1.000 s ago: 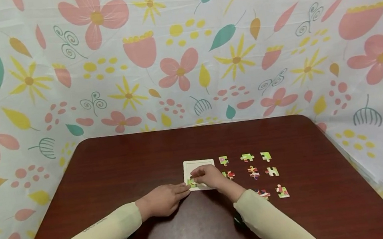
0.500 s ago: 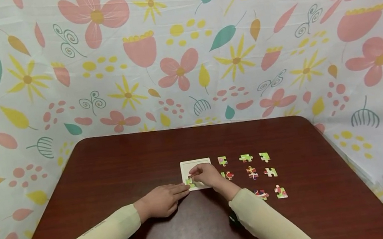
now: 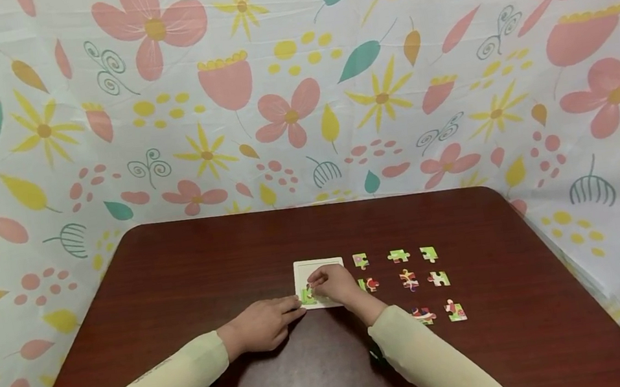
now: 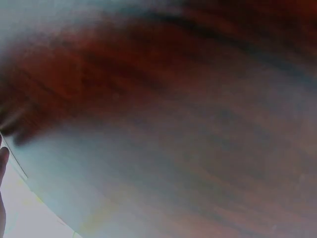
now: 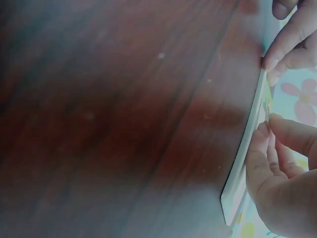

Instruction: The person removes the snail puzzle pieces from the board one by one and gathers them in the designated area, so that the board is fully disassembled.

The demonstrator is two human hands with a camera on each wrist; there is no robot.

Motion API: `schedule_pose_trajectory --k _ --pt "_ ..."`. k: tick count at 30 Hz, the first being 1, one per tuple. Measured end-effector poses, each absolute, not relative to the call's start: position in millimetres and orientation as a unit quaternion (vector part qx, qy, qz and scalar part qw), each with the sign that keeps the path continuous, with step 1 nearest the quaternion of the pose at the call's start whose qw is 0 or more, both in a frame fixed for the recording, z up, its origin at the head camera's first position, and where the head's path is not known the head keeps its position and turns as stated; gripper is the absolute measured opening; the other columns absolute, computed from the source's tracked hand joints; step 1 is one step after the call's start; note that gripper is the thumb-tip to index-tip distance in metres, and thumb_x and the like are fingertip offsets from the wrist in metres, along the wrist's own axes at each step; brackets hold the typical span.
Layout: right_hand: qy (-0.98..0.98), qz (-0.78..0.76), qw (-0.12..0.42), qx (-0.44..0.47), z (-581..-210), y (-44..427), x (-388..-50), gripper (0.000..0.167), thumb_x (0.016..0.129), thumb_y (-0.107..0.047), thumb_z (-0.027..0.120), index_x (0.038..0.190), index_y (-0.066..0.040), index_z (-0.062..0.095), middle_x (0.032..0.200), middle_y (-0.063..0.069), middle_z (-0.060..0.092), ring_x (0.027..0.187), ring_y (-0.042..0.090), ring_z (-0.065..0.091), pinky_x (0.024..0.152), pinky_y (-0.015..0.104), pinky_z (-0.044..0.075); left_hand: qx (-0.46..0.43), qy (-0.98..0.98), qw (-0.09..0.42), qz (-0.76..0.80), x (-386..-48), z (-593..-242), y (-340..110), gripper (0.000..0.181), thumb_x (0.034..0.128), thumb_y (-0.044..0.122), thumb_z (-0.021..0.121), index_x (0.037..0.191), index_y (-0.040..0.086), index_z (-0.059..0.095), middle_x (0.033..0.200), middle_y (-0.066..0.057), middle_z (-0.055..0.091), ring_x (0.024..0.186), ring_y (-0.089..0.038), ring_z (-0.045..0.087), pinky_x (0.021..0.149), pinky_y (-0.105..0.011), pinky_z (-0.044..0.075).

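A white square puzzle tray (image 3: 304, 275) lies at mid-table in the head view, with a green puzzle piece (image 3: 306, 296) in its near-left corner. My left hand (image 3: 263, 325) lies palm-down beside that corner, its straight fingertips touching the edge. Over the tray, my right hand (image 3: 335, 283) pinches a small puzzle piece, mostly hidden by the fingers. In the right wrist view, thumb and fingers of the right hand (image 5: 282, 171) meet just above the tray edge (image 5: 240, 168), with the left fingers (image 5: 292, 42) at its far end. The left wrist view is mostly blurred tabletop.
Several loose puzzle pieces lie in rows right of the tray, among them a green one (image 3: 398, 256), a red-and-yellow one (image 3: 409, 280) and a corner one (image 3: 455, 310). The dark red table (image 3: 206, 253) ends at a floral cloth (image 3: 296, 90) behind.
Both hands stay almost in place at the tray. The right fingers shift only slightly over its near-left part; the loose pieces lie as before.
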State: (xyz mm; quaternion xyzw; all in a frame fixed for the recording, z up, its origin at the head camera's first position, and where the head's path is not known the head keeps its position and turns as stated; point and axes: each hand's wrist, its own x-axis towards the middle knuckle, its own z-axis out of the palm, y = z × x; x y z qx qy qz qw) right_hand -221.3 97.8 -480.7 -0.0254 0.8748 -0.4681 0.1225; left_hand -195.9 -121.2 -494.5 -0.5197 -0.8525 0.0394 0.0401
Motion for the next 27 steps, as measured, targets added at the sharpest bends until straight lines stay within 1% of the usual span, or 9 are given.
schedule_pose_trajectory --k 7,13,20,24,27 --pt "0.869 -0.479 0.124 -0.006 -484.2 101.2 -225.7 0.012 0.088 0.002 0.073 0.098 0.000 0.080 0.091 0.015 0.079 0.074 0.009 0.063 0.062 0.018 0.045 -0.518 -0.853 0.050 0.031 -197.1 -495.0 -120.9 0.042 0.0977 0.016 0.058 0.139 0.012 0.064 0.140 -0.008 0.064 0.127 -0.021 0.066 0.102 -0.033 0.056" --pt "0.857 -0.501 0.123 0.000 -485.8 103.6 -227.8 0.015 0.085 0.006 0.072 0.098 0.003 0.079 0.090 0.015 0.078 0.070 0.007 0.059 0.061 0.017 0.044 -0.517 -0.854 0.054 0.023 -196.1 -495.3 -121.4 0.043 0.0957 0.014 0.059 0.138 0.011 0.065 0.140 -0.009 0.064 0.128 -0.021 0.065 0.102 -0.032 0.056" --pt "0.839 -0.526 0.135 0.018 -482.7 107.9 -223.8 0.016 0.088 0.004 0.072 0.103 0.004 0.077 0.090 0.014 0.076 0.072 0.008 0.061 0.063 0.018 0.049 -0.512 -0.857 0.053 0.014 -194.6 -497.1 -121.9 0.044 0.0951 0.013 0.059 0.138 0.011 0.065 0.140 -0.009 0.063 0.128 -0.021 0.065 0.101 -0.033 0.056" --pt "0.845 -0.518 0.133 0.015 -482.0 111.1 -221.8 0.015 0.089 0.001 0.074 0.103 0.003 0.078 0.089 0.013 0.075 0.074 0.008 0.062 0.064 0.018 0.050 -0.511 -0.858 0.054 0.009 -194.7 -498.8 -121.6 0.043 0.0951 0.013 0.059 0.138 0.011 0.066 0.139 -0.009 0.064 0.128 -0.021 0.065 0.101 -0.033 0.056" --pt "0.847 -0.515 0.130 0.011 -482.1 113.7 -221.1 0.014 0.089 0.001 0.074 0.102 0.003 0.079 0.087 0.012 0.075 0.072 0.007 0.061 0.064 0.018 0.050 -0.513 -0.857 0.060 0.006 -195.3 -500.4 -120.9 0.043 0.0945 0.012 0.060 0.137 0.011 0.066 0.139 -0.009 0.064 0.128 -0.020 0.065 0.101 -0.032 0.056"
